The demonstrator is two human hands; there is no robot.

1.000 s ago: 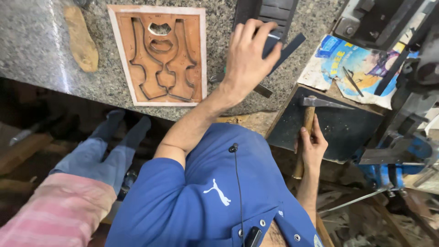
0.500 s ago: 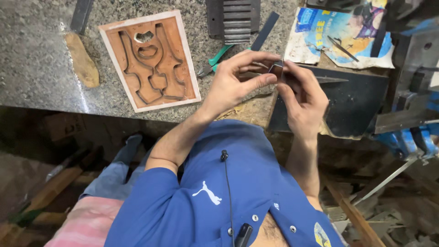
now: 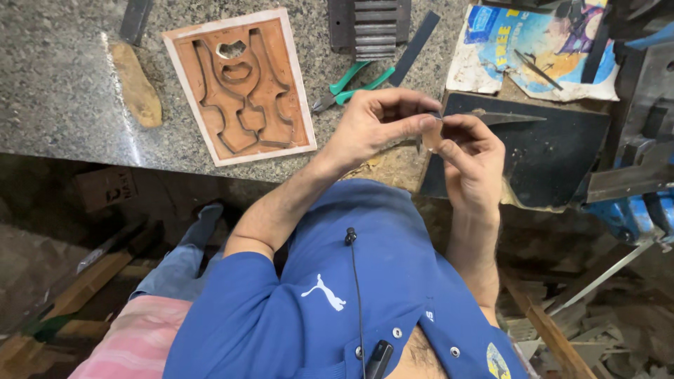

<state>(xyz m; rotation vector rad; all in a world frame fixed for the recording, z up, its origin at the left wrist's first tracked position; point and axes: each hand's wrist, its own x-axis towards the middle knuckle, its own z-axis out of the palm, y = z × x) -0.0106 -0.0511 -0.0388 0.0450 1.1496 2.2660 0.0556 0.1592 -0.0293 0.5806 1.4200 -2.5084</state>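
Both hands' grip is pinched together on a small thin piece (image 3: 431, 133), left hand (image 3: 375, 126) and right hand (image 3: 472, 160) meeting fingertip to fingertip, green-handled pliers (image 3: 351, 84) lying just beyond on the surface (image 3: 70, 63).

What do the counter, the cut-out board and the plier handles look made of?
Counter: polished speckled grey stone, probably granite. Cut-out board: brown, matte, pale-edged, likely wood or fibreboard. Plier handles: smooth green coating, apparently plastic or rubber.
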